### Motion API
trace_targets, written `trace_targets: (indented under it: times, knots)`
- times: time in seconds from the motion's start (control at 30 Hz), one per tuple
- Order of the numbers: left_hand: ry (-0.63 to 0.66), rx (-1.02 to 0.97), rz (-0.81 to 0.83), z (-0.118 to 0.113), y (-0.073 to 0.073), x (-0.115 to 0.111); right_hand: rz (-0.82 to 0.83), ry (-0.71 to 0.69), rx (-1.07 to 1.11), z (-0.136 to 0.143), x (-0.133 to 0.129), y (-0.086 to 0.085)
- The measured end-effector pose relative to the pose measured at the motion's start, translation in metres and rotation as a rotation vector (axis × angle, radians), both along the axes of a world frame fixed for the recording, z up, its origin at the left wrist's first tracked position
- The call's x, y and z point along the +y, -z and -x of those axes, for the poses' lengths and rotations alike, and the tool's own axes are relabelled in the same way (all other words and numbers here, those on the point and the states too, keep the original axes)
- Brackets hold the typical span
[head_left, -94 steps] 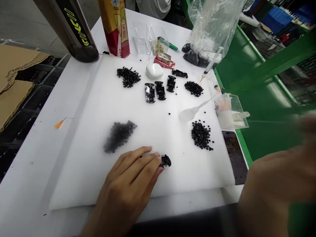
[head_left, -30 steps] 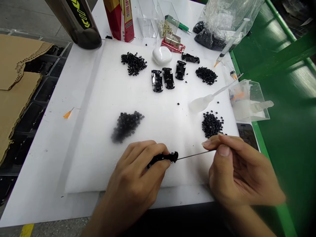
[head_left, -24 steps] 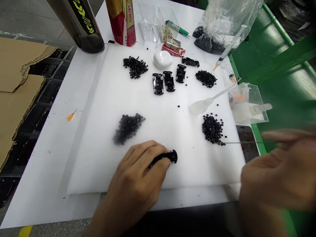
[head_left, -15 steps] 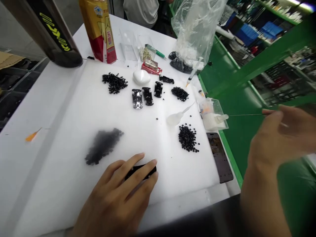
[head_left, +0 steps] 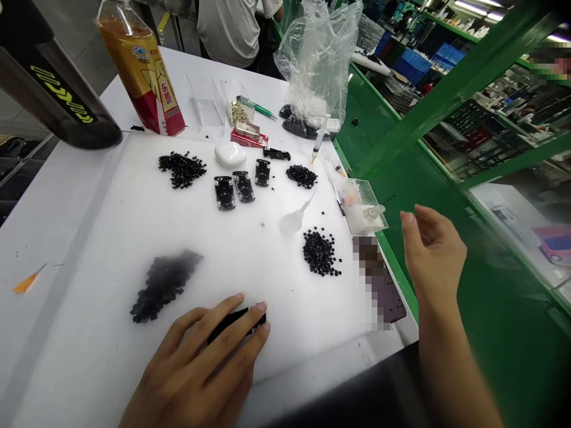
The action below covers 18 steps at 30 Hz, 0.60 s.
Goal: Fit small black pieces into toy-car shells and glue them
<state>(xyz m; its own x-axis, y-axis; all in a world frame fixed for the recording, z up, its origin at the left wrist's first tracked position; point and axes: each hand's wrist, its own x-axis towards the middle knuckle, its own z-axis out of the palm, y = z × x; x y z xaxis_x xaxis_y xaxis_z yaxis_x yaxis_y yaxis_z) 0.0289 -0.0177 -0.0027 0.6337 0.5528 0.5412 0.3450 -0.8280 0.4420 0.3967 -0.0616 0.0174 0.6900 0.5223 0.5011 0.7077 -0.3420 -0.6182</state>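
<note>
My left hand [head_left: 200,356] rests on the white work surface, with its fingers over a small black part [head_left: 229,324] and holding it down. The part is mostly covered; its right end shows pale specks. My right hand [head_left: 432,255] is raised past the right edge of the table, fingers loosely curled and thumb apart, with nothing visible in it. Nearest to it are a clear box [head_left: 368,223] holding a white bottle and a dark phone [head_left: 386,288]. Three black toy-car-shaped parts [head_left: 244,186] and another black part [head_left: 276,154] lie farther back.
Piles of small black pieces lie at left [head_left: 163,282], right [head_left: 320,252] and back [head_left: 182,169]. A white dropper [head_left: 292,222], a syringe [head_left: 320,139], a white rounded object [head_left: 230,154], a drink bottle [head_left: 151,89] and a plastic bag [head_left: 316,71] stand about. A person [head_left: 229,30] sits behind.
My right hand has moved left and its fingers have loosened; the thin rod that stuck out from them no longer shows there. My left hand stays on the black part. The view has shifted.
</note>
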Motion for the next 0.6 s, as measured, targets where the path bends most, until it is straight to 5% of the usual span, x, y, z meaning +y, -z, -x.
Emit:
trace_targets:
  times: [0.27,0.6]
  knots:
    - [0.104,0.095,-0.109,0.008,0.007,0.007,0.159,0.001,0.522,0.013,-0.092,0.041]
    - [0.109,0.122,-0.130,0.016,0.018,0.011,0.135,-0.049,0.577,0.028,-0.099,0.045]
